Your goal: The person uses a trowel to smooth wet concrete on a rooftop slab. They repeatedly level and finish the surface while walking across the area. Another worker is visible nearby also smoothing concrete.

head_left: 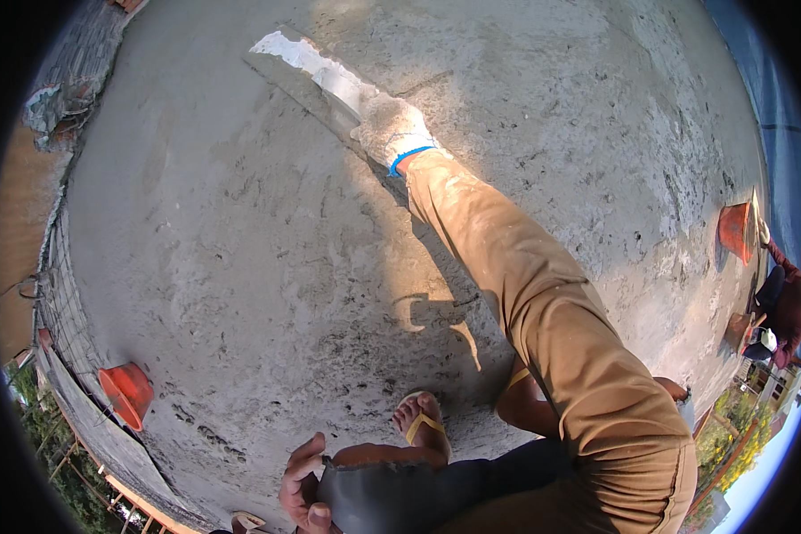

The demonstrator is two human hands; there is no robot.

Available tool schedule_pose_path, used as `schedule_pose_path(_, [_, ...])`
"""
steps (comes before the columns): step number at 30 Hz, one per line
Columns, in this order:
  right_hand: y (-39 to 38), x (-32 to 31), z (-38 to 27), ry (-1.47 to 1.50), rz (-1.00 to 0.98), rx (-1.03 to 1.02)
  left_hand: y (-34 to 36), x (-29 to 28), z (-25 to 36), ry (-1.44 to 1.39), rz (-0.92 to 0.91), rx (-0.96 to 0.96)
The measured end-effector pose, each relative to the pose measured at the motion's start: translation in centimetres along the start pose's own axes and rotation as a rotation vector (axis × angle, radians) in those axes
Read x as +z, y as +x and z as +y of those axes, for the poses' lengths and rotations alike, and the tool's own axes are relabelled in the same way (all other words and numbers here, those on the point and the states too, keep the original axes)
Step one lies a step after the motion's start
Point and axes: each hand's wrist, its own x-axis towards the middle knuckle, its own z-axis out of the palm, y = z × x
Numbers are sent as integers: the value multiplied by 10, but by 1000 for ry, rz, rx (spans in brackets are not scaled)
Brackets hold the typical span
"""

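Observation:
My right hand (395, 129), in a pale, cement-stained glove with a blue cuff, is closed on a long finishing trowel (304, 59). The trowel lies low over the wet grey cement surface (240, 205), reaching toward the far left. Sun glares off its upper side, and its grip is hidden by the glove. Bare and next to my bent left knee, my left hand (305, 485) has its fingers loosely curled, with thumb and fingers apart. Nothing shows in it.
An orange bucket (127, 395) stands at the left edge. Another orange bucket (736, 231) is at the far right, near a crouching person (785, 307) in dark red. My sandalled foot (424, 424) rests on the cement. Blue sheeting (779, 142) borders the right side; wire mesh (62, 267) borders the left.

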Motion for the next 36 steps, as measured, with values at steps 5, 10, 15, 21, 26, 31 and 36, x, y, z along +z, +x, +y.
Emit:
schedule_pose_path(5, [-69,-23,-28,-10,-364,80,37,7,-3,18,64,-40])
schedule_pose_path(10, [-107,-61,17,-64,-327,-25,54,9,-2,84,106,-31])
schedule_pose_path(15, [11,-69,70,-145,-200,6,47,14,2,173,214,-62])
schedule_pose_path(21, [133,-72,110,-140,19,167,-11,19,26,482,503,-119])
schedule_pose_path(26, [73,-65,95,-123,-21,-27,-39,47,40,880,414,-51])
schedule_pose_path(31, [-63,-91,105,-182,-312,1,-13,54,49,804,315,-66])
schedule_pose_path(36, [-24,-126,140,-268,-276,198,-33,51,45,787,413,-71])
